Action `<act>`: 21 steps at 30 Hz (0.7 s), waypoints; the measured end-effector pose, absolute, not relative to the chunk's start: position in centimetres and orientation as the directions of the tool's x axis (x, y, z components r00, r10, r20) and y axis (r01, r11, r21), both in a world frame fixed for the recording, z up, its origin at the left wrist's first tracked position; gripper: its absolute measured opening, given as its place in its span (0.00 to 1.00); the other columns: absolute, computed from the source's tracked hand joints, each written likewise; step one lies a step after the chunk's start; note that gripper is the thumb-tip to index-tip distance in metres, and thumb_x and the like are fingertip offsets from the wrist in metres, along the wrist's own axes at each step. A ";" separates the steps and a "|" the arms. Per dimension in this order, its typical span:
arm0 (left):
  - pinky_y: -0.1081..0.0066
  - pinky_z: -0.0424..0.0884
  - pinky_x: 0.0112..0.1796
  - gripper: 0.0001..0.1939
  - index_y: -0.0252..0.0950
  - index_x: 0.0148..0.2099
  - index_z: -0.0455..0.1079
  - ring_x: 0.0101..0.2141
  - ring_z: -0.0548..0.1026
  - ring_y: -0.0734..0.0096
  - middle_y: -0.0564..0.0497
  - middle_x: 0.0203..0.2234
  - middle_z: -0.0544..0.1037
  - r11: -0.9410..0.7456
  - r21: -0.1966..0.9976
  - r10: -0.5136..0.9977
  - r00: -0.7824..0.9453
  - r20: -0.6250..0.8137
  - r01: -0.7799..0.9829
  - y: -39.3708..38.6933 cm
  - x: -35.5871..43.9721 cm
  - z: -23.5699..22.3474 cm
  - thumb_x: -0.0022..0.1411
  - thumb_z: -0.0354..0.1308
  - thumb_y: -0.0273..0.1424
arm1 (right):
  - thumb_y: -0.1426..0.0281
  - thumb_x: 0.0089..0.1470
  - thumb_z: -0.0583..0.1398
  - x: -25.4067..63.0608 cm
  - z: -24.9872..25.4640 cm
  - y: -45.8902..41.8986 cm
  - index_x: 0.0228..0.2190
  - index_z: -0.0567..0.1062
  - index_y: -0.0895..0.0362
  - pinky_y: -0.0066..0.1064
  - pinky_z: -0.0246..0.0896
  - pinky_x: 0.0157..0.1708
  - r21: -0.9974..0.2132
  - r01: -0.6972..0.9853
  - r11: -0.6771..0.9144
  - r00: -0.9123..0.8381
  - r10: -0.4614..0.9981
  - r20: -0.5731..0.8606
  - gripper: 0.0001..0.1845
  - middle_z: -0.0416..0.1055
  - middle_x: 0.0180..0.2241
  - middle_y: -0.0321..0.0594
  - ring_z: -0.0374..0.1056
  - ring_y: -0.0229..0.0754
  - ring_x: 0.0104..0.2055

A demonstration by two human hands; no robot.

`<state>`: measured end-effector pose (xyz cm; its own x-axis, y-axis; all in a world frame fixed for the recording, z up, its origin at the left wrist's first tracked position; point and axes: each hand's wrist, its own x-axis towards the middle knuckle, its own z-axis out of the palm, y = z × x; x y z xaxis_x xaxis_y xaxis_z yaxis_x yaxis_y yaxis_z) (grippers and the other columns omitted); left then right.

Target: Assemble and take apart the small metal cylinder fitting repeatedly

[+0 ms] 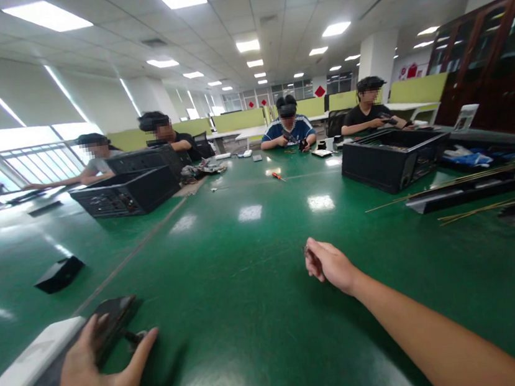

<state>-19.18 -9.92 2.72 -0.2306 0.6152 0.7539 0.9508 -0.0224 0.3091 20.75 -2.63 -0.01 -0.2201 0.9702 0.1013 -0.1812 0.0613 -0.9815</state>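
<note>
My left hand (pixel 97 382) lies at the lower left with its fingers spread, resting on a dark flat device (pixel 113 317) that sits beside a white flat slab (pixel 21 372) on the green table (pixel 251 294). My right hand (pixel 327 264) reaches out over the middle of the table with its fingers curled together, pinching a small dark thing I cannot make out. A small dark part (pixel 134 338) lies between my left thumb and forefinger.
An open black computer case (pixel 390 164) stands at the right, another (pixel 126 193) at the left. A small black block (pixel 59 273) lies at the left. Black panels and thin rods (pixel 477 188) lie at the right. A red screwdriver (pixel 278 176) lies mid-table. Several people sit along the far side.
</note>
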 end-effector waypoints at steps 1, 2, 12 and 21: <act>0.42 0.69 0.52 0.35 0.46 0.61 0.63 0.51 0.74 0.41 0.48 0.50 0.76 -0.100 0.265 0.530 -0.174 0.830 0.959 -10.0 -17.3 3.2 0.52 0.64 0.48 | 0.43 0.57 0.53 20.3 0.2 -3.1 0.25 0.64 0.56 0.26 0.51 0.18 -0.964 -0.263 0.024 -0.289 0.952 0.102 0.28 0.63 0.16 0.30 0.56 0.32 0.15; 0.46 0.70 0.52 0.31 0.45 0.58 0.67 0.48 0.76 0.46 0.48 0.49 0.77 -0.207 0.220 0.481 -0.097 0.871 0.953 -10.1 -15.1 3.6 0.53 0.64 0.46 | 0.45 0.58 0.54 19.9 0.3 -3.6 0.27 0.65 0.56 0.27 0.56 0.21 -0.937 -0.348 -0.022 -0.371 0.921 0.117 0.26 0.64 0.18 0.30 0.57 0.32 0.15; 0.65 0.78 0.40 0.11 0.44 0.42 0.78 0.36 0.81 0.66 0.51 0.35 0.84 -0.839 0.450 0.528 0.256 0.810 0.304 -7.0 3.0 4.1 0.57 0.65 0.25 | 0.56 0.56 0.64 18.8 0.4 -5.2 0.34 0.69 0.59 0.30 0.64 0.30 -0.808 -0.533 -0.250 -0.648 0.735 0.200 0.19 0.62 0.16 0.25 0.53 0.28 0.13; 0.70 0.74 0.45 0.09 0.45 0.42 0.79 0.38 0.80 0.70 0.56 0.39 0.82 -0.618 0.375 0.546 0.034 0.837 0.691 -6.9 -4.8 5.8 0.59 0.64 0.30 | 0.52 0.60 0.57 20.2 0.3 -3.7 0.42 0.73 0.62 0.25 0.53 0.21 -0.925 -0.348 -0.149 -0.604 0.791 0.100 0.25 0.73 0.23 0.36 0.53 0.27 0.13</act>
